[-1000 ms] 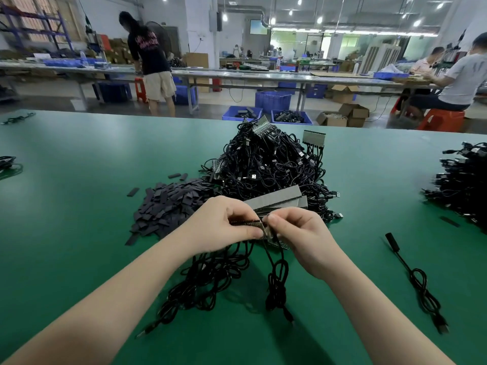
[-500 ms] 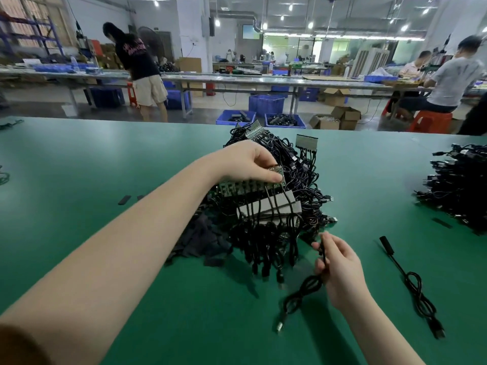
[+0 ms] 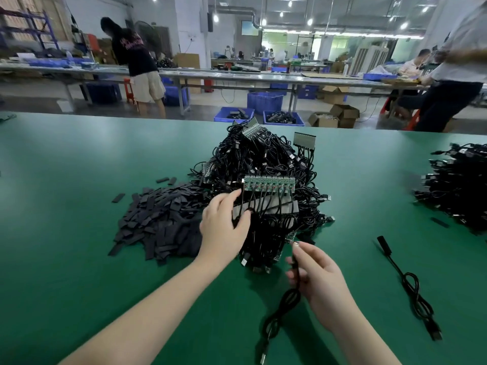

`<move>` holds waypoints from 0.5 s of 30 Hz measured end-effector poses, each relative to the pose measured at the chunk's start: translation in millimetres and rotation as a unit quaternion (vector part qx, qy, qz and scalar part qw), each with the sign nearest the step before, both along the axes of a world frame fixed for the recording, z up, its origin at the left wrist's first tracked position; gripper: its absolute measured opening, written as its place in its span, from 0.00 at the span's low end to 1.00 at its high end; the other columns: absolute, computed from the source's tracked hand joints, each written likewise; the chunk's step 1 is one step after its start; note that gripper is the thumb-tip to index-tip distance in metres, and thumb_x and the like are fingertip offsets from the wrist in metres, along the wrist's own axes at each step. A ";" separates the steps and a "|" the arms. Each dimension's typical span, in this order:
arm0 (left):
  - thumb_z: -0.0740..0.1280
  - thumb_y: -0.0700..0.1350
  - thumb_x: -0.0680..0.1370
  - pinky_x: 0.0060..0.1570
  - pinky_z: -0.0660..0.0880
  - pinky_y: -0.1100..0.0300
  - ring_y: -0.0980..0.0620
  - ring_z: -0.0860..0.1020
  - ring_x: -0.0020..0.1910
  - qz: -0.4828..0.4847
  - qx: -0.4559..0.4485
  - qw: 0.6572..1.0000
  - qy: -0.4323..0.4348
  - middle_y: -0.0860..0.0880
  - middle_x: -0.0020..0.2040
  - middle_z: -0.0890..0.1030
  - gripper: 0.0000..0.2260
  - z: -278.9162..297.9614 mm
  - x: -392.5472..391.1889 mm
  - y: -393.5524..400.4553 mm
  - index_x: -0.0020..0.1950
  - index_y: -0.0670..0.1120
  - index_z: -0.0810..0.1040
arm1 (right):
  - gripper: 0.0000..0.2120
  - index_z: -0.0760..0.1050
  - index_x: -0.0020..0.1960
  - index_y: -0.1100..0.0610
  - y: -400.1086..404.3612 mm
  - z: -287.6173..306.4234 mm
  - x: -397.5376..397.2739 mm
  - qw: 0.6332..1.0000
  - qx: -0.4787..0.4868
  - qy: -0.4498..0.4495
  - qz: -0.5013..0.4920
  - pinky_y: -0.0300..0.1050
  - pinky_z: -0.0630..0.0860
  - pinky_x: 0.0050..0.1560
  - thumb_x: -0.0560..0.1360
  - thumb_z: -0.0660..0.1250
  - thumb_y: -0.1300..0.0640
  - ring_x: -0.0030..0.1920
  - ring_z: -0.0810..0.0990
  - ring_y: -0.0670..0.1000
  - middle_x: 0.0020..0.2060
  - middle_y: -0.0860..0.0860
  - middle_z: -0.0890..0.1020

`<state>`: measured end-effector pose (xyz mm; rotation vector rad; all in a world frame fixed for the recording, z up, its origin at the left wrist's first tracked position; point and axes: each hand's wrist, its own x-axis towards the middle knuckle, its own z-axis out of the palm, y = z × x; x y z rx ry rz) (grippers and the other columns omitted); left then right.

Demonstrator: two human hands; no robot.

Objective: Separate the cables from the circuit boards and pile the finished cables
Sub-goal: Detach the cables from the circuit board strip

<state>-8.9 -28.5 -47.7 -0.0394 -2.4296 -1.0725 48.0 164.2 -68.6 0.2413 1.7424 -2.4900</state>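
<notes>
The left hand [image 3: 224, 227], fingers spread and relaxed, rests on the tangled cable heap [image 3: 266, 185] mid-desk, just below a green circuit board [image 3: 268, 183]. The right hand [image 3: 320, 279] pinches one loose black cable [image 3: 286, 301], coiled and dangling toward the desk's [image 3: 66, 259] near edge.

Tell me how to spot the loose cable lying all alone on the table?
Start at the big tangled cable heap mid-table, then look right, past the right hand. The lone cable lies flat on bare green, touching nothing, unlike the cable dangling from that hand.
</notes>
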 end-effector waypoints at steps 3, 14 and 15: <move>0.66 0.49 0.77 0.60 0.66 0.55 0.50 0.70 0.63 0.039 -0.034 0.998 -0.028 0.51 0.62 0.73 0.17 -27.1 19.4 -32.2 0.66 0.51 0.73 | 0.07 0.78 0.48 0.56 -21.0 0.4 5.7 0.997 0.015 0.012 0.076 0.42 0.81 0.38 0.73 0.72 0.54 0.33 0.83 0.50 0.36 0.53 0.85; 0.68 0.53 0.78 0.52 0.70 0.53 0.49 0.77 0.54 0.087 -0.244 0.963 -0.071 0.54 0.54 0.78 0.12 -64.8 30.2 -85.2 0.60 0.52 0.81 | 0.04 0.74 0.48 0.54 -40.6 -40.8 5.0 0.980 0.180 0.069 -0.059 0.39 0.78 0.42 0.79 0.69 0.58 0.41 0.85 0.50 0.40 0.50 0.87; 0.68 0.53 0.78 0.51 0.70 0.53 0.49 0.77 0.53 0.088 -0.264 0.958 -0.070 0.54 0.53 0.79 0.13 -64.0 28.3 -83.8 0.61 0.53 0.82 | 0.04 0.74 0.48 0.54 -39.8 -41.8 4.9 0.979 0.179 0.067 -0.064 0.37 0.77 0.41 0.79 0.69 0.58 0.40 0.85 0.49 0.40 0.50 0.87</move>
